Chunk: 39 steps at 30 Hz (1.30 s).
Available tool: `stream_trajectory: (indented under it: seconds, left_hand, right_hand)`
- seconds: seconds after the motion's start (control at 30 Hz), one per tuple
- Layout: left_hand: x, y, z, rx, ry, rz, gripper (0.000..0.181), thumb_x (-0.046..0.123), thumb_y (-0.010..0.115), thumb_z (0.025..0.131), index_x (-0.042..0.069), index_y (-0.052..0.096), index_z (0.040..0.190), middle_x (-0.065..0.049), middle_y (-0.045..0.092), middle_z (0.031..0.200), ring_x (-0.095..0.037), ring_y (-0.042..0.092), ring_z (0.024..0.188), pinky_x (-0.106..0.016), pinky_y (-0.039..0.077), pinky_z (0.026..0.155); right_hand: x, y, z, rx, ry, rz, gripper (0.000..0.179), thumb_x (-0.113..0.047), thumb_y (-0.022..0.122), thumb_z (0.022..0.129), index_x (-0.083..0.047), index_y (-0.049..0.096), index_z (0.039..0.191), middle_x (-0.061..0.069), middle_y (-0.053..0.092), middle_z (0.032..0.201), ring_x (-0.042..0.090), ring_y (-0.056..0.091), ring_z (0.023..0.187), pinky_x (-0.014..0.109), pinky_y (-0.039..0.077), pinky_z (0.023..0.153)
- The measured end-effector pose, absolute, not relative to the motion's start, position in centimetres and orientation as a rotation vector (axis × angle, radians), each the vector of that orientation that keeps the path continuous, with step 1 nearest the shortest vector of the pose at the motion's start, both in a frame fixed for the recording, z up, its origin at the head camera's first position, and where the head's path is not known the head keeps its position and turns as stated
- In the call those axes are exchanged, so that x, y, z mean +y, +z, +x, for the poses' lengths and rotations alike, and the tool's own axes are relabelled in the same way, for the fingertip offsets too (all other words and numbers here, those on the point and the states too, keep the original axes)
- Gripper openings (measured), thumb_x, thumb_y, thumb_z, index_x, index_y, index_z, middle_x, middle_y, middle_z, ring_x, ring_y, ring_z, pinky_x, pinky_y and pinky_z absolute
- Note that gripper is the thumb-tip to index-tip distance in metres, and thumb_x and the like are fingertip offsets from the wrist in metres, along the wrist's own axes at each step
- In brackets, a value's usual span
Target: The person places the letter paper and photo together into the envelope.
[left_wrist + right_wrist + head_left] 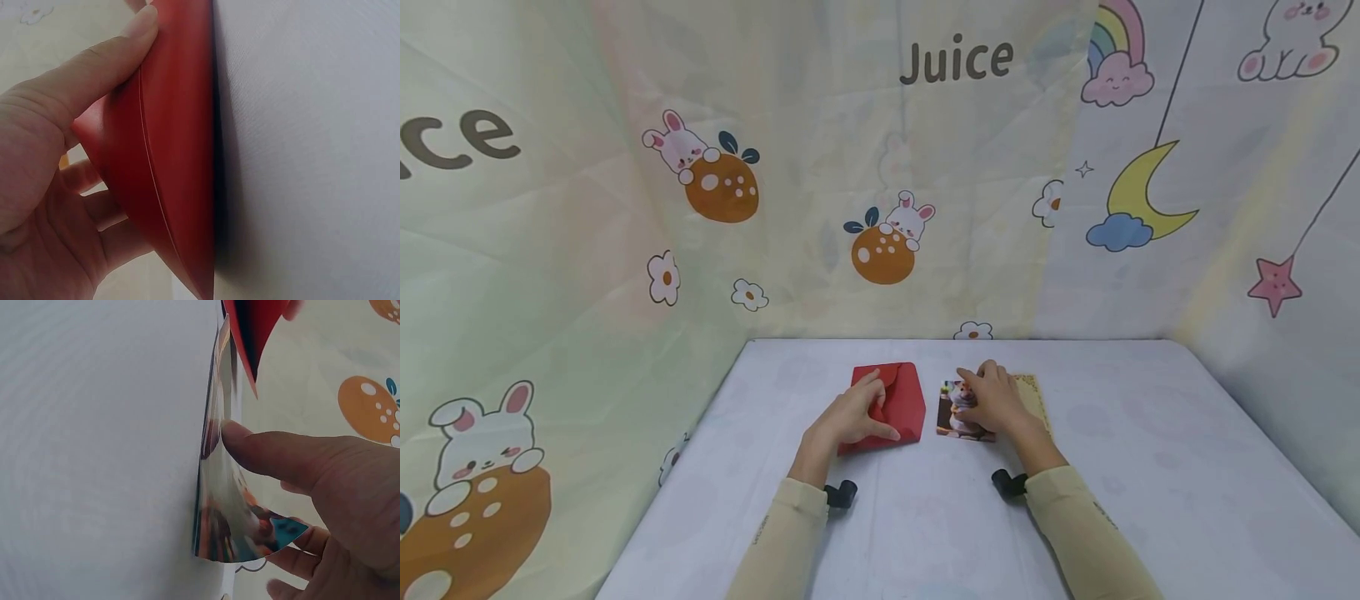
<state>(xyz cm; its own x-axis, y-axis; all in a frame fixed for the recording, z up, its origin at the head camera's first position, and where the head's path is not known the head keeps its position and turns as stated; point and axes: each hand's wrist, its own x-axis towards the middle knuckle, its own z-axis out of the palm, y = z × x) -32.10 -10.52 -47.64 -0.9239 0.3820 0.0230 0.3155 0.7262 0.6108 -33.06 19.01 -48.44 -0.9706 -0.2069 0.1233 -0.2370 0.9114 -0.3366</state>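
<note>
- At eleven o'clock on the counter [925, 525], as we look from the person's side, lies the red envelope [908, 402]; the left grip [852, 414] pinches it between thumb and fingers.
- Toward twelve o'clock we find the picture card [953, 410]; the right grip [1000, 402] pinches it too, thumb on its face and fingers at the far edge, so it bows.
- We judge that the squeeze lifts the card's edge because a flat sheet offers little to grasp; the left pinch likely steadies the envelope.
- Card and envelope lie apart, the card at the envelope's three o'clock, which we think suits one hand each.
- At one o'clock, partly hidden by the right grip, we see a gold-patterned sheet [1035, 398].
- As for containers, the envelope shows a dark gap in the right wrist view; we cannot tell whether anything is inside. The card lies outside it.
</note>
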Motion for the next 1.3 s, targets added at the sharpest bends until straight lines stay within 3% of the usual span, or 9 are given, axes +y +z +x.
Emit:
stream_trajectory:
  seconds: [0.17,0.43,0.67,0.87,1.13,1.3]
  left_hand:
    - [-10.5,-47.7,-32.1,2.812,0.983,0.553,0.047,0.036,0.094,0.072,0.025,0.054,0.093,0.000,0.028,0.170,-0.030,0.039,0.147,-0.032,0.057,0.078]
    - [-10.5,-47.6,-32.1,2.809,0.975,0.564,0.047,0.037,0.094,0.072,0.026,0.053,0.092,-0.002,0.025,0.171,-0.031,0.039,0.148,-0.031,0.055,0.076]
    - [-10.4,-47.6,-32.2,2.802,0.985,0.562,0.048,0.037,0.095,0.072,0.026,0.054,0.093,0.001,0.022,0.172,-0.027,0.045,0.140,-0.028,0.054,0.071]
    - [-10.4,-47.7,-32.2,2.811,0.972,0.569,0.048,0.038,0.095,0.071,0.027,0.053,0.092,0.001,0.022,0.172,-0.025,0.048,0.134,-0.028,0.052,0.070]
    - [-10.5,-47.8,-32.3,2.815,0.974,0.584,0.048,0.039,0.095,0.071,0.027,0.053,0.093,0.000,0.022,0.172,-0.029,0.045,0.140,-0.029,0.053,0.074]
    - [-10.5,-47.8,-32.3,2.812,0.967,0.578,0.048,0.039,0.095,0.071,0.027,0.053,0.092,-0.001,0.023,0.172,-0.029,0.047,0.139,-0.029,0.052,0.073]
  right_hand:
    - [18.9,-48.5,-33.2,-2.983,0.662,0.322,0.087,-0.022,0.090,0.081,-0.014,0.045,0.155,0.018,0.041,0.126,0.029,0.048,0.105,0.042,0.047,0.087]
    - [18.5,-48.5,-33.4,-2.971,0.784,0.318,0.084,-0.007,0.084,0.083,-0.013,0.044,0.156,0.023,0.038,0.143,0.032,0.057,0.110,0.049,0.054,0.097]
    - [18.4,-48.3,-33.6,-2.970,0.759,0.351,0.072,-0.007,0.082,0.086,-0.004,0.049,0.151,0.020,0.054,0.141,0.033,0.059,0.122,0.052,0.048,0.107]
    - [18.4,-48.0,-33.6,-2.887,0.851,0.402,0.069,-0.006,0.078,0.088,-0.001,0.049,0.150,0.020,0.060,0.130,0.030,0.061,0.110,0.048,0.053,0.099]
    - [18.4,-47.4,-33.6,-2.778,1.070,0.294,0.075,-0.018,0.076,0.093,-0.006,0.039,0.158,0.021,0.056,0.137,0.033,0.057,0.116,0.053,0.050,0.103]
    - [18.3,-47.3,-33.6,-2.769,1.113,0.307,0.081,-0.017,0.076,0.093,-0.007,0.032,0.161,0.021,0.054,0.141,0.031,0.056,0.114,0.050,0.051,0.098]
